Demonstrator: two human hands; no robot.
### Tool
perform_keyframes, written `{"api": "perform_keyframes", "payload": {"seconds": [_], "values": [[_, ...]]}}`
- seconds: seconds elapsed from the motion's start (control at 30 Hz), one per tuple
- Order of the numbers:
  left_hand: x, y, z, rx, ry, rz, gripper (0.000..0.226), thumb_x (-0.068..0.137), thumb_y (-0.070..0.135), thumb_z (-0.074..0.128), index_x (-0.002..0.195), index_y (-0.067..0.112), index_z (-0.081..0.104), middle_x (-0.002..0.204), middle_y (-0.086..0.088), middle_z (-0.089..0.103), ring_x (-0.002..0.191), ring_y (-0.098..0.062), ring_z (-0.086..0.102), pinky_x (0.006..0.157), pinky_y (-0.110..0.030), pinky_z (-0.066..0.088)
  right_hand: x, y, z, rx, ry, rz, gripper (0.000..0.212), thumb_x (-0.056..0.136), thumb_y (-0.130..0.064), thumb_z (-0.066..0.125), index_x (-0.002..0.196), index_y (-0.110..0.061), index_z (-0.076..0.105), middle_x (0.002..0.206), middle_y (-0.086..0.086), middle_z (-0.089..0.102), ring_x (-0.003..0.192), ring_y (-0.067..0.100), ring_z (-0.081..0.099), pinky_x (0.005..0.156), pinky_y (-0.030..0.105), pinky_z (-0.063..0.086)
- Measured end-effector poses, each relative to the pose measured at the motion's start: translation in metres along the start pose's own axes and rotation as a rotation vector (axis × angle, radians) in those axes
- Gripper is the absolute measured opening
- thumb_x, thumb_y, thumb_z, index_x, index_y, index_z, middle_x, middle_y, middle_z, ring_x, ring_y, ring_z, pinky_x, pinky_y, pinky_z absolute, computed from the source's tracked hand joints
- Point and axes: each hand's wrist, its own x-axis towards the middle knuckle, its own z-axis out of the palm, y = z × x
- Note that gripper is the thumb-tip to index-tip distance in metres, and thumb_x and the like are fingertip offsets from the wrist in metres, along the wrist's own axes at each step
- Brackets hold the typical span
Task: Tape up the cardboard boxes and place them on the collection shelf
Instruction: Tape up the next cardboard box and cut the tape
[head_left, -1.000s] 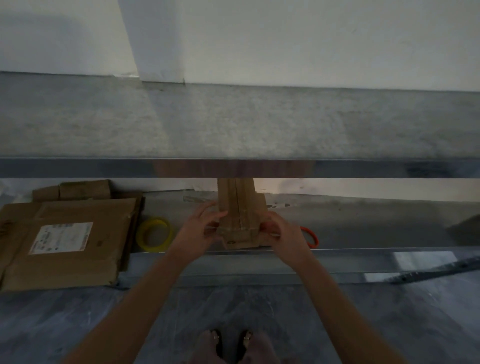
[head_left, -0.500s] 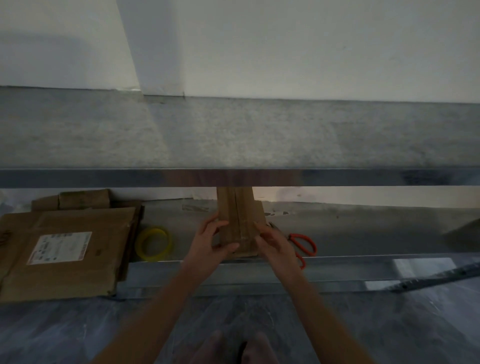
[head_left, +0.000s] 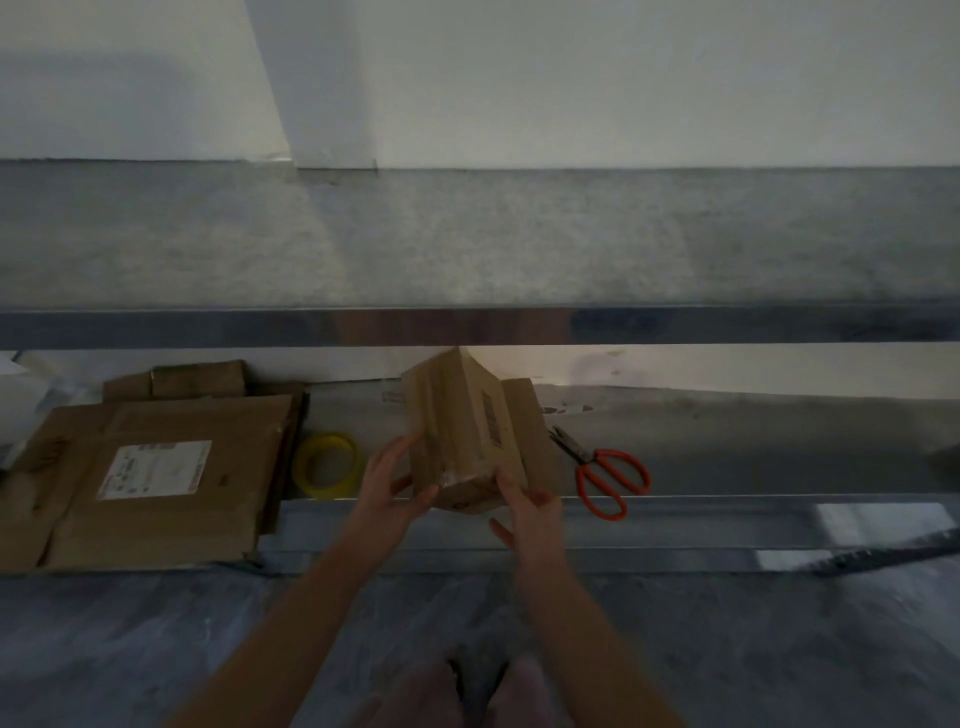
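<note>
I'm holding the box (head_left: 462, 431) with both hands over the front edge of the lower shelf (head_left: 727, 512), about mid-length. The box is tilting, near end low by my hands, far end rising toward the underside of the upper shelf (head_left: 467, 244). The barcode strip is facing up and to the right, and glossy tape is showing on the left face.

My left hand (head_left: 395, 488) is gripping the near-left corner: thumb on the near end, fingers running up the left face. My right hand (head_left: 530, 514) is pressing on the right side of the near end with fingers laid flat and the thumb sticking out free, so it's not clamping anything.

A brown cardboard panel is standing just behind the box's right side. I can't tell if it's a flap of this box or a separate piece, or whether the far end is resting on the lower shelf.

The yellow tape roll (head_left: 326, 464) is lying flat on the lower shelf just left of my left hand. The flattened cardboard (head_left: 150, 478) is sitting at the shelf's left end, beside the roll. The orange-handled scissors (head_left: 608, 475) are lying right of the box, near the front edge, blades pointing back-left.
</note>
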Motion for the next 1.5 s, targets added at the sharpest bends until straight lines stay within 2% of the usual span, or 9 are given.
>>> {"api": "perform_keyframes", "payload": {"seconds": [0.17, 0.27, 0.4, 0.67, 0.87, 1.0, 1.13, 1.3, 1.5], "values": [[0.001, 0.013, -0.002, 0.548, 0.112, 0.173, 0.056, 0.091, 0.047, 0.05, 0.14, 0.021, 0.043, 0.144, 0.001, 0.039, 0.13, -0.013, 0.033, 0.11, -0.034, 0.031, -0.006, 0.007, 0.017, 0.243, -0.1, 0.204, 0.079, 0.071, -0.035, 0.084, 0.134, -0.018, 0.039, 0.126, 0.008, 0.053, 0.115, 0.029, 0.055, 0.081, 0.046, 0.058], [0.005, 0.029, 0.001, 0.59, 0.122, 0.142, 0.06, 0.09, 0.045, 0.059, 0.142, 0.025, 0.037, 0.129, 0.009, 0.043, 0.112, -0.008, 0.048, 0.093, -0.025, 0.044, -0.006, 0.013, 0.024, 0.263, -0.156, 0.111, 0.084, 0.07, -0.035, 0.083, 0.137, -0.027, 0.033, 0.133, 0.002, 0.054, 0.115, 0.027, 0.06, 0.08, 0.046, 0.059], [0.012, 0.028, 0.004, 0.613, 0.11, 0.068, 0.046, 0.089, 0.047, 0.059, 0.128, 0.022, 0.055, 0.139, 0.004, 0.037, 0.123, -0.014, 0.046, 0.097, -0.025, 0.041, -0.005, 0.024, 0.022, 0.135, -0.151, -0.055, 0.068, 0.083, -0.03, 0.076, 0.133, -0.038, 0.03, 0.139, -0.001, 0.045, 0.118, 0.021, 0.055, 0.087, 0.049, 0.056], [0.017, 0.004, 0.015, 0.461, 0.109, -0.142, 0.08, 0.086, 0.04, 0.067, 0.151, 0.02, 0.024, 0.156, -0.002, 0.018, 0.136, -0.023, 0.037, 0.109, -0.042, 0.039, 0.011, 0.022, 0.023, 0.03, -0.197, -0.063, 0.064, 0.087, -0.041, 0.07, 0.132, -0.05, 0.025, 0.138, -0.002, 0.05, 0.119, 0.019, 0.055, 0.085, 0.05, 0.055], [0.023, 0.003, 0.022, 0.551, 0.114, -0.029, 0.074, 0.089, 0.031, 0.066, 0.148, 0.01, 0.027, 0.158, -0.003, 0.01, 0.144, -0.022, 0.02, 0.115, -0.03, 0.024, 0.027, 0.009, 0.026, 0.248, -0.109, 0.116, 0.092, 0.081, -0.021, 0.079, 0.143, -0.042, 0.014, 0.142, 0.007, 0.048, 0.119, 0.03, 0.055, 0.079, 0.043, 0.056], [0.022, 0.0, 0.015, 0.517, 0.089, 0.006, 0.072, 0.088, 0.028, 0.068, 0.147, 0.011, 0.031, 0.158, -0.002, 0.012, 0.142, -0.019, 0.024, 0.114, -0.028, 0.026, 0.022, 0.012, 0.022, 0.167, -0.203, 0.125, 0.073, 0.082, -0.029, 0.077, 0.137, -0.037, 0.031, 0.138, 0.002, 0.05, 0.118, 0.025, 0.054, 0.081, 0.049, 0.054], [0.008, -0.004, 0.01, 0.407, 0.072, 0.003, 0.069, 0.089, 0.027, 0.067, 0.147, 0.016, 0.033, 0.157, -0.002, 0.012, 0.139, -0.023, 0.032, 0.11, -0.04, 0.038, 0.006, 0.008, 0.014, 0.136, -0.249, -0.059, 0.072, 0.085, -0.023, 0.074, 0.139, -0.042, 0.029, 0.137, 0.0, 0.053, 0.116, 0.017, 0.057, 0.096, 0.052, 0.049], [0.001, 0.016, 0.01, 0.283, 0.028, 0.027, 0.057, 0.09, 0.024, 0.065, 0.142, 0.022, 0.041, 0.138, 0.01, 0.039, 0.124, -0.006, 0.041, 0.103, -0.022, 0.035, -0.002, -0.009, -0.006, -0.108, -0.133, -0.57, 0.075, 0.083, 0.002, 0.072, 0.129, -0.046, 0.037, 0.126, 0.001, 0.052, 0.113, 0.014, 0.058, 0.091, 0.036, 0.056], [0.003, 0.019, 0.02, 0.067, -0.006, -0.03, 0.043, 0.09, 0.015, 0.065, 0.13, 0.022, 0.048, 0.121, 0.009, 0.059, 0.111, -0.003, 0.055, 0.093, -0.026, 0.049, 0.002, 0.002, -0.019, -0.468, -0.093, -0.689, 0.063, 0.086, -0.008, 0.071, 0.129, -0.045, 0.043, 0.125, -0.003, 0.052, 0.112, 0.002, 0.055, 0.088, 0.027, 0.055]]}}
